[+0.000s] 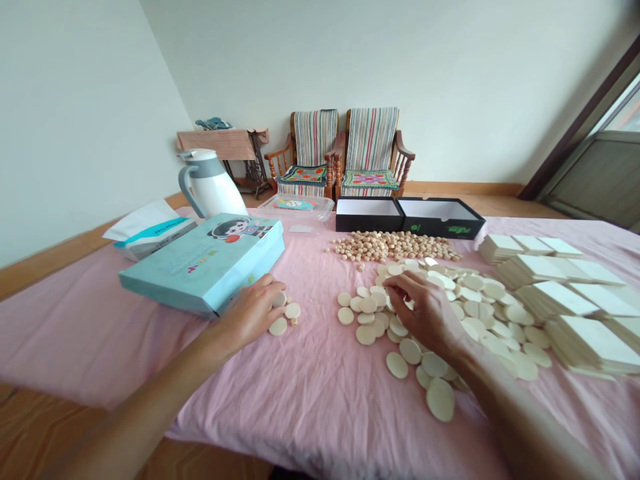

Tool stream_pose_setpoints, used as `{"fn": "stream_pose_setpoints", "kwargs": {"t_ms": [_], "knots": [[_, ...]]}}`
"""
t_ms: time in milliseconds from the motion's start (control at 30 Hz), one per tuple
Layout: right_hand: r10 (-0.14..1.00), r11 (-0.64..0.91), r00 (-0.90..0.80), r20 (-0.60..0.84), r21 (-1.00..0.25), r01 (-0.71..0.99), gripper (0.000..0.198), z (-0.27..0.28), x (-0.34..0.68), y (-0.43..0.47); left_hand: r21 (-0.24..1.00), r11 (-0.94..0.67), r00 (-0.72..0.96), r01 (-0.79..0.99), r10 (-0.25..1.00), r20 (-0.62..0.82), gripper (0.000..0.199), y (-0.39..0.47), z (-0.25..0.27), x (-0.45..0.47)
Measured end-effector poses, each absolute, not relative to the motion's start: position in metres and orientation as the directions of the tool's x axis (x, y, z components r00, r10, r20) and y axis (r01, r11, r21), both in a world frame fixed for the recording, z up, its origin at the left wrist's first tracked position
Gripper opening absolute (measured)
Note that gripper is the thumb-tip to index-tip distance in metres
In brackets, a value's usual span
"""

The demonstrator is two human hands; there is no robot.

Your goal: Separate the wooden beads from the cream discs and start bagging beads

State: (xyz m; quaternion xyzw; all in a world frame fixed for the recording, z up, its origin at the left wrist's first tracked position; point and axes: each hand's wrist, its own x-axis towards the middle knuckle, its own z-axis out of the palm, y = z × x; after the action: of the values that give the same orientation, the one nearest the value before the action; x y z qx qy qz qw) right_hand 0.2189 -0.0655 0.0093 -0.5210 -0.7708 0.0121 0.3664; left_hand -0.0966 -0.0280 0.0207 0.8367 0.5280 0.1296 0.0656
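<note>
My left hand [257, 305] rests on the cloth at the right side of the light blue box, its fingers curled down at a pale wooden disc [279, 300]. The thumb is hidden. Two more discs [278, 326] and small wooden pieces [294, 321] lie just beside these fingers. Over the left part of a wide heap of pale round discs [473, 310] is my right hand [423, 313], with its fingers bent together in a pinch. What these fingertips hold, if anything, is too hidden to make out.
Behind the heap lie many small wooden beads [395, 247] and two black box halves [440, 217]. Stacks of square wooden tiles [565, 270] stand right. Left are the light blue box [210, 260], a tissue pack [153, 230] and a white jug [215, 183]. A clear plastic lid [297, 207] lies behind.
</note>
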Motion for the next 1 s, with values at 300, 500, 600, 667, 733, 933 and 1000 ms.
{"fn": "stream_pose_setpoints", "kwargs": {"t_ms": [300,500,600,667,733,933,1000], "knots": [[0.813,0.451,-0.176,0.556,-0.409,0.793,0.017,0.010,0.221,-0.064,0.214,-0.445,0.396,0.870,0.887,0.236,0.018,-0.023,0.017,-0.092],[0.819,0.451,-0.185,0.543,-0.410,0.793,0.017,0.010,0.221,-0.065,0.387,-0.622,0.559,0.681,0.783,0.274,0.028,-0.036,0.021,-0.041],[0.826,0.446,-0.186,0.532,-0.413,0.794,0.016,0.011,0.221,-0.066,0.466,-0.689,0.630,0.555,0.714,0.305,0.039,-0.043,0.021,-0.021],[0.832,0.439,-0.185,0.523,-0.417,0.796,0.016,0.011,0.221,-0.065,0.467,-0.707,0.644,0.532,0.695,0.318,0.039,-0.042,0.024,-0.020],[0.835,0.433,-0.180,0.520,-0.418,0.799,0.016,0.011,0.221,-0.065,0.441,-0.691,0.617,0.572,0.717,0.323,0.030,-0.036,0.029,-0.031],[0.838,0.432,-0.185,0.513,-0.417,0.800,0.016,0.007,0.221,-0.064,0.285,-0.501,0.479,0.817,0.865,0.148,0.025,-0.009,0.027,-0.088],[0.841,0.431,-0.189,0.507,-0.415,0.801,0.016,0.007,0.220,-0.064,0.262,-0.496,0.485,0.828,0.868,0.109,0.023,-0.005,0.019,-0.100]]}}
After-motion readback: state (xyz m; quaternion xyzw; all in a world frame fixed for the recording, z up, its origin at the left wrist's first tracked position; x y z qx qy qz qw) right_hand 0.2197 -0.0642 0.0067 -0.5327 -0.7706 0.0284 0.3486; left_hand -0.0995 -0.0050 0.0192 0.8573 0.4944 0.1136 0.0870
